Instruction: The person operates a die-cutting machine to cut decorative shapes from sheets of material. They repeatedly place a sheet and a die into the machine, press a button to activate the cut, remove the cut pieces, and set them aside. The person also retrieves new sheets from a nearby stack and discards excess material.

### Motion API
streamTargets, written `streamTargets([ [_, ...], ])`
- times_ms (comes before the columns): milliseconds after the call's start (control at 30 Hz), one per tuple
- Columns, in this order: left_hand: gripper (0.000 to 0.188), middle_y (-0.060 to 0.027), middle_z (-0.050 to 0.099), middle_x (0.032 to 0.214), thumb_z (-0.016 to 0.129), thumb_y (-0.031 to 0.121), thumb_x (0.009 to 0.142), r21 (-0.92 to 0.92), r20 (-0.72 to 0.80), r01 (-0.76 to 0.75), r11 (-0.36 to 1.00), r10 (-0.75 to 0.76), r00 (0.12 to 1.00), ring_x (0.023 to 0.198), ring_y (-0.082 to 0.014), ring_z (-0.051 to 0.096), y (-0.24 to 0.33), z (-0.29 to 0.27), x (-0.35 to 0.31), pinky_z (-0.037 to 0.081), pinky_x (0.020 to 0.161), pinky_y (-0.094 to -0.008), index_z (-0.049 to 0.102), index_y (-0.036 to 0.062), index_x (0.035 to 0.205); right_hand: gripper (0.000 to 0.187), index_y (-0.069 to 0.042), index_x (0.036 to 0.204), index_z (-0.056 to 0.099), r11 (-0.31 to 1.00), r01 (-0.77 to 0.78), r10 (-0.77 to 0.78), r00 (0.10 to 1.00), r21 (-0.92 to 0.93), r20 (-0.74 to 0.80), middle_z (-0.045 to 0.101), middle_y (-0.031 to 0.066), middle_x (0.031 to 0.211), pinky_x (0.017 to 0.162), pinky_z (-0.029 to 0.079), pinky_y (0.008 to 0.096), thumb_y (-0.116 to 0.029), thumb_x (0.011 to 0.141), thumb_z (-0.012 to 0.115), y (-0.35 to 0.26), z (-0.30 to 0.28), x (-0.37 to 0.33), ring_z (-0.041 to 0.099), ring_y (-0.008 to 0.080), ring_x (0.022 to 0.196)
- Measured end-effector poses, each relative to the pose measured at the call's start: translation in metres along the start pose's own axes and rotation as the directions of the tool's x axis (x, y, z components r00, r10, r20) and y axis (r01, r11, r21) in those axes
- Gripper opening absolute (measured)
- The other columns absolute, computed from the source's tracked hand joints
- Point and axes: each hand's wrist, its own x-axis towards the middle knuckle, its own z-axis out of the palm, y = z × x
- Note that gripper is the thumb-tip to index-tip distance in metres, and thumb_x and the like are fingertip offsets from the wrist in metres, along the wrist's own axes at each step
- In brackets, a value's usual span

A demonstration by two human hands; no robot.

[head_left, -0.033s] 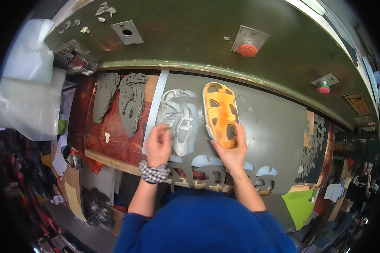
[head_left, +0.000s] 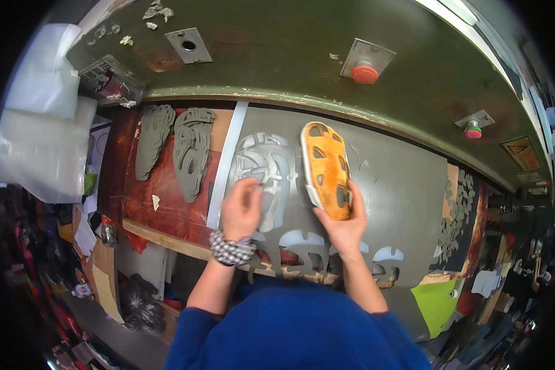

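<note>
A yellow-orange, sole-shaped cutting die (head_left: 328, 161) with a pale rim and several openings is gripped at its near right end by my right hand (head_left: 344, 227). It stands over a grey foam sheet (head_left: 401, 191). To its left, sole-shaped cut-outs (head_left: 270, 163) show pale blue through the sheet's openings. Over the near left part of these cut-outs is my left hand (head_left: 242, 209), its fingers bent together; whatever they may hold is too small to make out. A checkered band (head_left: 233, 248) circles the left wrist.
Two stacks of grey sole-shaped pieces (head_left: 192, 145) lie on the red-brown board (head_left: 166, 185) at left. A green machine beam (head_left: 265, 55) with red push buttons (head_left: 364, 73) runs across the far side. Grey scraps (head_left: 459, 206) are piled at right.
My right hand and the die have shifted slightly to the right, and the die is a little more tilted. My left hand has also moved a little right over the cut-outs.
</note>
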Motion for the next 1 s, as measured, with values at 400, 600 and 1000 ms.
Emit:
streamTargets([
  [400, 0.036, -0.0249, 0.053, 0.069, 0.043, 0.030, 0.102, -0.113, 0.189, -0.140, 0.984, 0.159, 0.969, 0.069, -0.0458, 0.055, 0.046, 0.090, 0.018, 0.042, 0.059, -0.0480, 0.051, -0.0007, 0.086, 0.085, -0.002, 0.147, 0.024, 0.727, -0.211, 0.177, 0.977, 0.654, 0.119, 0.054, 0.0231, 0.128, 0.096, 0.047, 0.0311, 0.014, 0.075, 0.068, 0.003, -0.038, -0.023, 0.058, 0.0239, 0.113],
  [600, 0.026, -0.0221, 0.060, 0.073, 0.056, 0.020, 0.093, 0.438, 0.148, -0.393, 0.809, 0.366, 0.919, 0.070, -0.0416, 0.059, -0.002, 0.064, 0.024, 0.046, 0.063, -0.0492, 0.055, -0.0024, 0.079, 0.051, -0.001, 0.135, 0.040, 0.572, 0.054, 0.081, 0.989, 0.818, -0.122, 0.051, 0.0163, 0.129, 0.109, 0.038, 0.0550, -0.007, 0.090, 0.062, 0.022, -0.085, -0.023, 0.053, 0.0303, 0.120],
  [1000, 0.051, -0.0264, 0.054, 0.123, 0.062, 0.023, 0.089, 0.284, 0.197, -0.585, 0.760, 0.551, 0.811, 0.115, -0.0377, 0.053, 0.042, 0.105, 0.061, 0.044, 0.096, -0.0428, 0.048, -0.0026, 0.130, 0.070, -0.005, 0.139, 0.044, -0.387, 0.479, 0.576, 0.793, 0.788, -0.199, 0.034, 0.0216, 0.144, 0.115, 0.031, 0.0529, -0.029, 0.081, 0.073, 0.053, -0.219, -0.144, 0.024, 0.0492, 0.130],
])
